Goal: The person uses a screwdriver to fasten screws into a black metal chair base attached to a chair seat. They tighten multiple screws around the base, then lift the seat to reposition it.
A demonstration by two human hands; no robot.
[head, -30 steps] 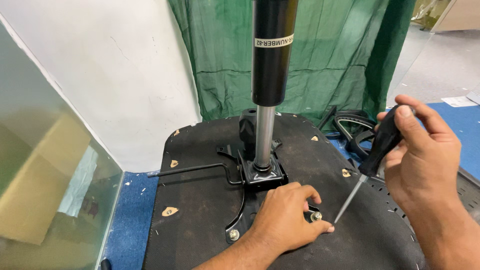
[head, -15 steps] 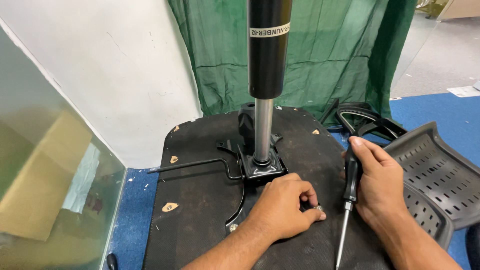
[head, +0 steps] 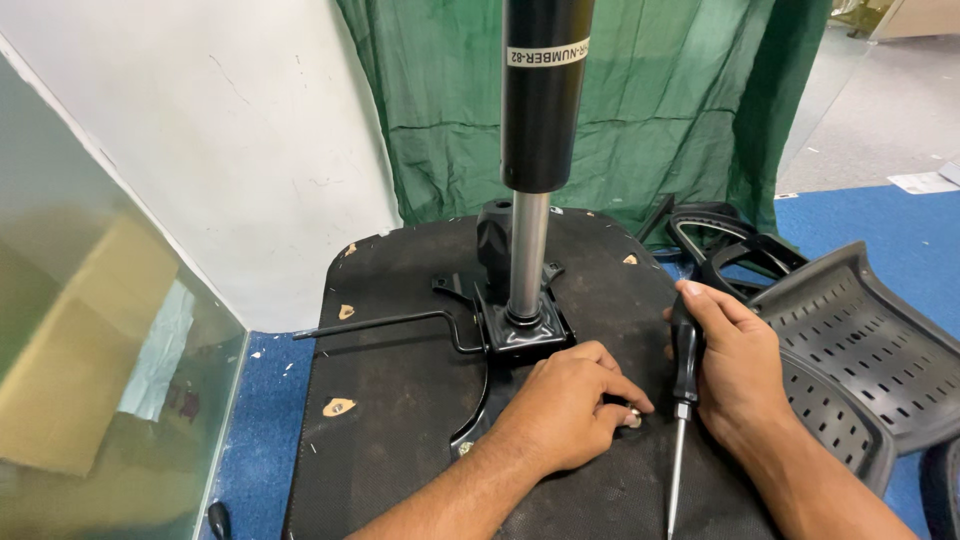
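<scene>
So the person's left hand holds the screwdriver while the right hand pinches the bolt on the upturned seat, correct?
Not quite: the head view shows the sides swapped. The right hand holds the screwdriver, and the left hand pinches the bolt on the upturned seat.

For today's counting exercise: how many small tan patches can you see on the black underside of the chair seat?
4. One tan patch near the back left corner, one above the lever, one lower left, one at back right. Hands or the gas cylinder may hide others.

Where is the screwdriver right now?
The screwdriver is in the right hand, shaft pointing down, right of the left hand on the seat underside.
</scene>
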